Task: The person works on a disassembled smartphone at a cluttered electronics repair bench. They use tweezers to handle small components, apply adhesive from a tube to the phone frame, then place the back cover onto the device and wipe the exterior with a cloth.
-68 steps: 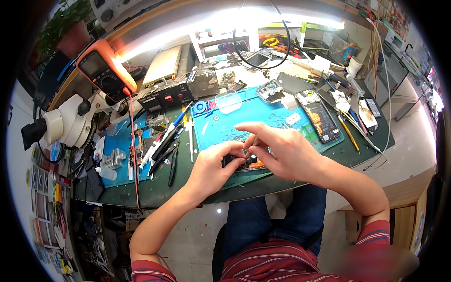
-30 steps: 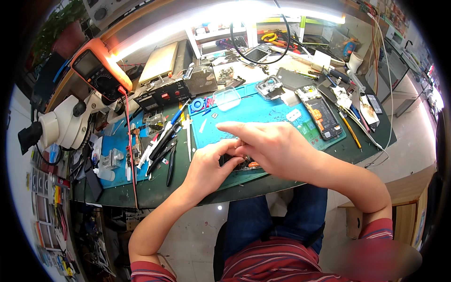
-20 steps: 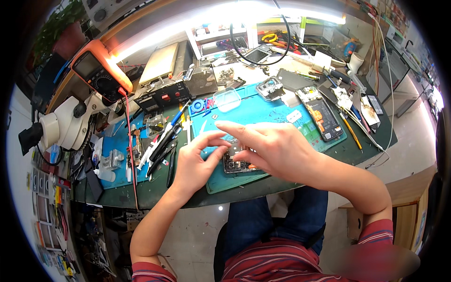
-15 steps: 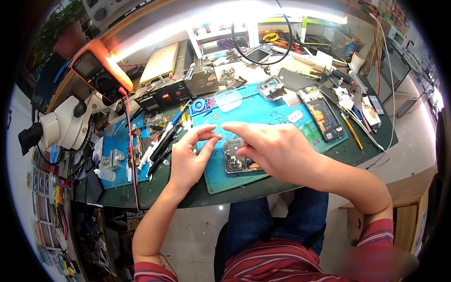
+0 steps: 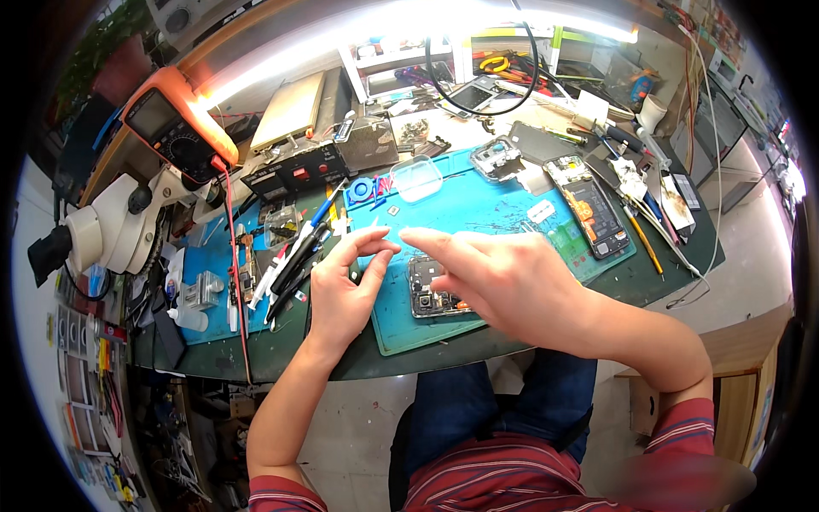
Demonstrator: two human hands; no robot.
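My left hand is raised above the blue mat, left of an opened phone, its thumb and bent fingers slightly apart with nothing visible between them. My right hand is over that phone's right part and hides much of it. Its index finger reaches out left toward my left fingertips, while the other fingers curl underneath; whatever they hold is hidden. A second opened phone with orange parts rests at the mat's right. A clear plastic box and a blue round item sit toward the back.
A white microscope and an orange multimeter stand at left, beside a black powered device. Pens and tweezers are piled left of the mat. Loose tools and cables crowd the right; a black cable loop hangs at the back.
My left hand has lifted off the phone and moved up and left, uncovering the phone's left part. My right hand stays over the phone, nearly in place.
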